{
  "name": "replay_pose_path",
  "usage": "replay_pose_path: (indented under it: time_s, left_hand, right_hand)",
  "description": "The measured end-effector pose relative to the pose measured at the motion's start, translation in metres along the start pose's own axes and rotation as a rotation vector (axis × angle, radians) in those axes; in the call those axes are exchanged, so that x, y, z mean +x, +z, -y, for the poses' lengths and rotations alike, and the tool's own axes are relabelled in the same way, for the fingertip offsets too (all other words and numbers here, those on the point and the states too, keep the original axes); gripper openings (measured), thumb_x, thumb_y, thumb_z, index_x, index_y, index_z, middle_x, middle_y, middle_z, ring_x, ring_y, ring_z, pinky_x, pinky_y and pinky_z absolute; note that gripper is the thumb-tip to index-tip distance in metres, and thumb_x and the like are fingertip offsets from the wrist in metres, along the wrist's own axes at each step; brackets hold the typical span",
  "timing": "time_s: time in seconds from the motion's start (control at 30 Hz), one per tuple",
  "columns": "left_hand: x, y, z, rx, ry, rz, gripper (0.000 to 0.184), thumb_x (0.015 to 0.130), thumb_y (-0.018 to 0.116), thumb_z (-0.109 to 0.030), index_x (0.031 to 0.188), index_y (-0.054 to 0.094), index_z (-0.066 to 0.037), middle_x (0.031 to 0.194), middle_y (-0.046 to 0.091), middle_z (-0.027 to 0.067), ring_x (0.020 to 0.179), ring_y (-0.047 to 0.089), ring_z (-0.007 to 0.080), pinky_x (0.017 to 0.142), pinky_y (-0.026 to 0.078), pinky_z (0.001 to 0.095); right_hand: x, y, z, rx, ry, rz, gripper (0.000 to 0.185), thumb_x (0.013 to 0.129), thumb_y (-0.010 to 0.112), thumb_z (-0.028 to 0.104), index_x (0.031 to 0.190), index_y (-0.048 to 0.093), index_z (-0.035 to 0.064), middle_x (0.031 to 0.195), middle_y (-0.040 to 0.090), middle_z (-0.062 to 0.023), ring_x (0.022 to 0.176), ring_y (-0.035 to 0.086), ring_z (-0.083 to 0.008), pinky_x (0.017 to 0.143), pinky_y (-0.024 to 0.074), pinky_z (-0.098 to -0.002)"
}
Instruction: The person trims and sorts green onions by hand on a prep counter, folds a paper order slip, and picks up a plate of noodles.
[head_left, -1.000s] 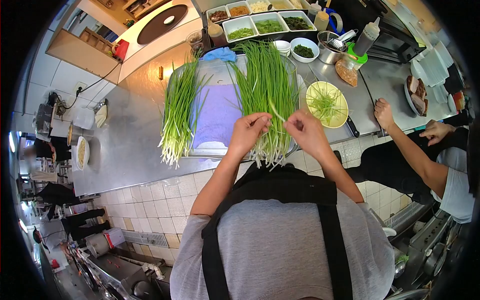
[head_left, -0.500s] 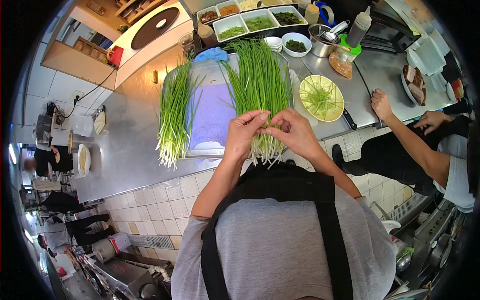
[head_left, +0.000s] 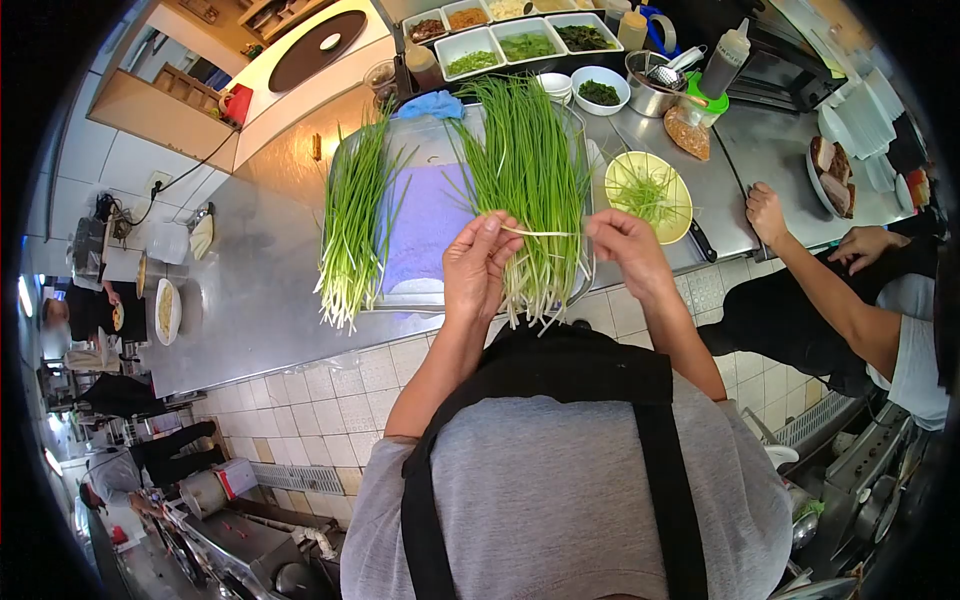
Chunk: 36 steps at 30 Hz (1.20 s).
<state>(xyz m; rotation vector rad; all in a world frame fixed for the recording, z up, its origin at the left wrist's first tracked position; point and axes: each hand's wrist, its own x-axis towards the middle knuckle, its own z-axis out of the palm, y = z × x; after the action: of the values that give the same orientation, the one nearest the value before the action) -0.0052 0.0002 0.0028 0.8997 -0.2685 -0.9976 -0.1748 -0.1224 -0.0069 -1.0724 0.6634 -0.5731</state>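
Observation:
A single pale chive stalk (head_left: 545, 233) stretches level between my hands. My left hand (head_left: 474, 268) pinches its white end between thumb and fingers. At the other end, the closed fingertips of my right hand (head_left: 632, 252) grip it. Just beneath lies a thick bunch of green chives (head_left: 528, 150), white ends toward me, on a metal tray (head_left: 412, 128) lined with a purple cloth (head_left: 425, 225). A smaller chive bunch (head_left: 355, 220) lies along the tray's left side. Right of the tray, a yellow bowl (head_left: 678, 222) holds loose green trimmings.
A black-handled knife (head_left: 704, 242) lies beside the yellow bowl. Behind the tray are a blue cloth (head_left: 430, 106), white containers of chopped food (head_left: 525, 45) and a bowl of dark greens (head_left: 599, 92). A co-worker's fist (head_left: 765, 208) rests at the counter's right edge.
My hands were together over the bunch; now they are apart, the right one moved rightward. The pale stalk now shows stretched between them.

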Motion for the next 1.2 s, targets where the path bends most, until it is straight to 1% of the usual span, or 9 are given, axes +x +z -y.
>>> replay_pose_path:
  time_s: [0.1, 0.3, 0.4, 0.57, 0.67, 0.87, 0.97, 1.07, 1.2]
  left_hand:
    - [0.002, -0.005, -0.003, -0.005, -0.007, -0.004, 0.015, 0.088, 0.055, -0.012, 0.097, 0.059, -0.001, 0.086, 0.064, 0.0097, 0.079, 0.064, 0.0183, 0.072, 0.054, 0.0289]
    - [-0.005, -0.01, -0.006, 0.064, -0.146, 0.117, 0.017, 0.088, 0.055, -0.013, 0.098, 0.059, 0.0, 0.079, 0.063, 0.0069, 0.073, 0.064, 0.0179, 0.069, 0.054, 0.0287]
    - [-0.006, -0.013, -0.005, 0.155, -0.203, 0.157, 0.019, 0.089, 0.055, -0.014, 0.1, 0.059, 0.001, 0.078, 0.062, 0.006, 0.072, 0.064, 0.0173, 0.068, 0.053, 0.0282]
    - [-0.012, 0.0, -0.007, 0.335, -0.241, 0.135, 0.02, 0.087, 0.058, -0.015, 0.097, 0.06, 0.002, 0.078, 0.062, 0.0055, 0.069, 0.063, 0.0146, 0.064, 0.053, 0.026]
    - [-0.012, 0.003, -0.004, 0.394, -0.242, 0.111, 0.021, 0.087, 0.058, -0.017, 0.097, 0.06, 0.002, 0.076, 0.061, 0.0042, 0.065, 0.062, 0.0137, 0.062, 0.053, 0.0267]
    - [-0.013, 0.001, -0.008, 0.36, -0.273, 0.138, 0.021, 0.087, 0.058, -0.017, 0.095, 0.061, 0.002, 0.076, 0.062, 0.005, 0.065, 0.062, 0.014, 0.062, 0.053, 0.027]
    - [-0.011, -0.005, -0.004, 0.326, -0.299, 0.156, 0.021, 0.087, 0.058, -0.018, 0.095, 0.061, 0.002, 0.075, 0.062, 0.0051, 0.065, 0.062, 0.0142, 0.062, 0.053, 0.0267]
    - [-0.01, -0.004, -0.006, 0.28, -0.294, 0.092, 0.019, 0.087, 0.058, -0.017, 0.095, 0.062, 0.0, 0.078, 0.063, 0.0052, 0.066, 0.063, 0.0145, 0.063, 0.053, 0.0264]
    - [-0.008, -0.004, -0.009, 0.188, -0.224, 0.021, 0.018, 0.086, 0.058, -0.016, 0.096, 0.062, -0.001, 0.085, 0.063, 0.0056, 0.074, 0.062, 0.0142, 0.066, 0.054, 0.0286]
  right_hand:
    - [0.001, -0.024, 0.006, -0.107, -0.124, -0.14, 0.011, 0.081, 0.062, 0.013, 0.082, 0.061, 0.0026, 0.061, 0.047, 0.0044, 0.056, 0.044, -0.0046, 0.052, 0.0354, -0.0205]
    - [0.007, -0.06, 0.029, -1.468, -0.576, -0.512, 0.012, 0.078, 0.065, 0.009, 0.088, 0.062, 0.0035, 0.075, 0.054, -0.005, 0.063, 0.054, -0.0151, 0.058, 0.0431, -0.0248]
    - [0.008, -0.051, 0.032, -1.533, -0.65, -0.494, 0.014, 0.076, 0.065, 0.008, 0.089, 0.064, 0.0063, 0.083, 0.054, -0.0094, 0.068, 0.055, -0.0203, 0.061, 0.0451, -0.0279]
    - [-0.002, 0.01, 0.032, -0.955, -0.694, -0.176, 0.015, 0.074, 0.065, 0.006, 0.089, 0.065, 0.0072, 0.088, 0.054, -0.0077, 0.076, 0.055, -0.0212, 0.065, 0.0452, -0.0296]
    - [-0.001, 0.035, 0.029, -1.006, -0.883, -0.042, 0.014, 0.073, 0.065, 0.005, 0.087, 0.064, 0.0066, 0.089, 0.053, -0.0069, 0.076, 0.055, -0.021, 0.066, 0.0448, -0.03]
    - [0.005, 0.04, 0.027, -1.14, -0.973, -0.009, 0.012, 0.073, 0.063, 0.006, 0.085, 0.061, 0.0087, 0.088, 0.054, -0.0066, 0.073, 0.056, -0.023, 0.061, 0.0436, -0.0331]
    - [0.008, 0.043, 0.025, -0.9, -0.648, 0.028, 0.01, 0.076, 0.061, 0.005, 0.086, 0.059, 0.0053, 0.087, 0.054, -0.0076, 0.074, 0.054, -0.0204, 0.064, 0.0436, -0.0306]
    - [0.023, 0.023, 0.029, -0.892, -0.849, -0.265, 0.006, 0.076, 0.059, 0.004, 0.081, 0.057, 0.0064, 0.084, 0.057, -0.0107, 0.064, 0.057, -0.0245, 0.054, 0.0439, -0.0343]
    - [0.025, -0.018, 0.045, -1.288, -0.689, -0.507, 0.007, 0.078, 0.058, 0.004, 0.085, 0.057, 0.0057, 0.081, 0.059, -0.0128, 0.071, 0.06, -0.0249, 0.059, 0.0464, -0.0339]
